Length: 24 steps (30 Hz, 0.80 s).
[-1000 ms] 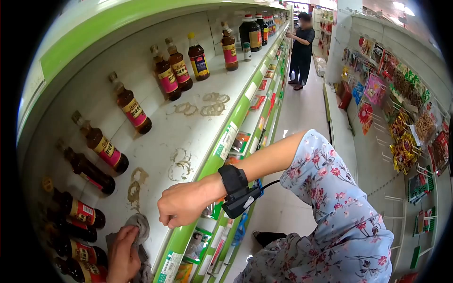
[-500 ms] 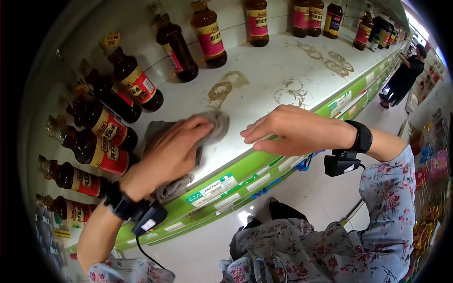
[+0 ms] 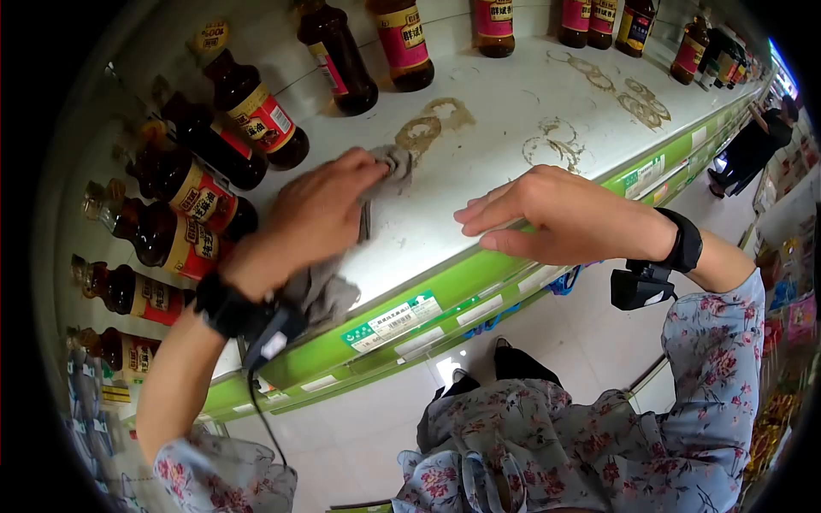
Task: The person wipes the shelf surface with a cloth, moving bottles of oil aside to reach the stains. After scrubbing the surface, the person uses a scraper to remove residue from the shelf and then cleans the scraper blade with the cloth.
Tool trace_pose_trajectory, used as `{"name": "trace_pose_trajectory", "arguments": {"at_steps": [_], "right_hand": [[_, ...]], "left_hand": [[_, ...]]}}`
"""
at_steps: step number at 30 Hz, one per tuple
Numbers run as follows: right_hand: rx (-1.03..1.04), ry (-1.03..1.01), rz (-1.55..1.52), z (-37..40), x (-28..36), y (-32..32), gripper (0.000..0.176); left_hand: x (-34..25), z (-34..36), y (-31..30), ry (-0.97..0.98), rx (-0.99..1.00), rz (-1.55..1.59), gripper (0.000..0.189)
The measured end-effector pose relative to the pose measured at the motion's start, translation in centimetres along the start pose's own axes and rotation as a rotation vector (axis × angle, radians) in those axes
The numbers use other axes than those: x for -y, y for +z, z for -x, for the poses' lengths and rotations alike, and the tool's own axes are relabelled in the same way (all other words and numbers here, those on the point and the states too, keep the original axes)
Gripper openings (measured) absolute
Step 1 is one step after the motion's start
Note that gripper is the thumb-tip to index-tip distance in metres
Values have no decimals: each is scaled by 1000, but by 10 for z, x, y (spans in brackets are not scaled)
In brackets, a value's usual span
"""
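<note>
My left hand [image 3: 321, 205] is closed on a grey cloth [image 3: 323, 295], pressing it to the white shelf [image 3: 445, 192]. One bunched corner of the cloth pokes out past the fingers, at the edge of a brown ring stain [image 3: 419, 135]; another part hangs down beneath the wrist. My right hand [image 3: 556, 215] hovers over the shelf's front edge, fingers stretched out and holding nothing. More ring stains [image 3: 554, 145] mark the shelf beyond it. Dark bottles with red and yellow labels [image 3: 256, 111] stand close to the left hand.
Brown bottles [image 3: 402, 47] line the back and left of the shelf. A green price rail [image 3: 457, 291] with tags runs along the front edge. A person in dark clothes [image 3: 757, 141] stands farther down the aisle. Packed goods [image 3: 791, 342] hang at right.
My left hand has pushed the cloth a little toward the ring stain. The camera view has shifted, so the bottles sit higher in view. My right hand keeps the same pose.
</note>
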State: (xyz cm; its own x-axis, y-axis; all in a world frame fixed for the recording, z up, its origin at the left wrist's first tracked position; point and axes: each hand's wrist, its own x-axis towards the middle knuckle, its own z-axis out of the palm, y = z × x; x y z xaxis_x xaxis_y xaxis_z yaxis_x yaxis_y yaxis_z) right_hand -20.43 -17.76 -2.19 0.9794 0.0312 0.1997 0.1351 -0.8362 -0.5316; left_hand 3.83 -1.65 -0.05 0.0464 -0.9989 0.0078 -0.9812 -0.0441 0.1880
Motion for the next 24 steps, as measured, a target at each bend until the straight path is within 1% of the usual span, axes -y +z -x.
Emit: {"name": "trace_pose_trajectory", "arguments": {"at_steps": [1,2,4,5,7,8,10,13,14,16,17,19,20,22,24], "right_hand": [[1,3,7,0,0,0,25],[-3,3,17,-1,-1,0,24],[-42,-60,55,0,-5,3,25],[-61,-91,70,1,-8,6,25],[18,0,43,-2,-1,0,25],[54,48,30,-3,2,-4,25],[84,43,43,-6,4,-7,24],[109,41,71,-8,6,-9,23],[117,39,80,-9,5,-9,23],[-19,-83,55,-8,-8,0,20],[-89,-142,40,-7,-12,5,20],[61,-19,53,-9,0,-6,20],[133,41,63,-10,4,-11,21],[111,34,42,-9,2,-9,21],[95,21,23,-8,-1,-9,21]], "left_hand": [[9,-7,-4,-8,23,37,52],[12,-5,-5,-31,5,12,48],[13,4,-5,-85,-17,-33,43],[13,8,-5,-160,-38,-26,40],[11,13,-4,-309,-74,-12,37],[12,11,-3,-344,-88,25,36],[17,-3,0,-405,-130,98,36],[37,-20,14,-83,-305,113,33],[41,-19,18,-76,-281,129,32],[29,-16,14,-65,-230,158,32],[29,-13,16,-39,-239,169,32],[29,-11,18,19,-265,190,33],[29,-12,18,43,-247,187,34],[27,-12,16,90,-211,181,36],[14,6,4,-8,-105,93,35]]}}
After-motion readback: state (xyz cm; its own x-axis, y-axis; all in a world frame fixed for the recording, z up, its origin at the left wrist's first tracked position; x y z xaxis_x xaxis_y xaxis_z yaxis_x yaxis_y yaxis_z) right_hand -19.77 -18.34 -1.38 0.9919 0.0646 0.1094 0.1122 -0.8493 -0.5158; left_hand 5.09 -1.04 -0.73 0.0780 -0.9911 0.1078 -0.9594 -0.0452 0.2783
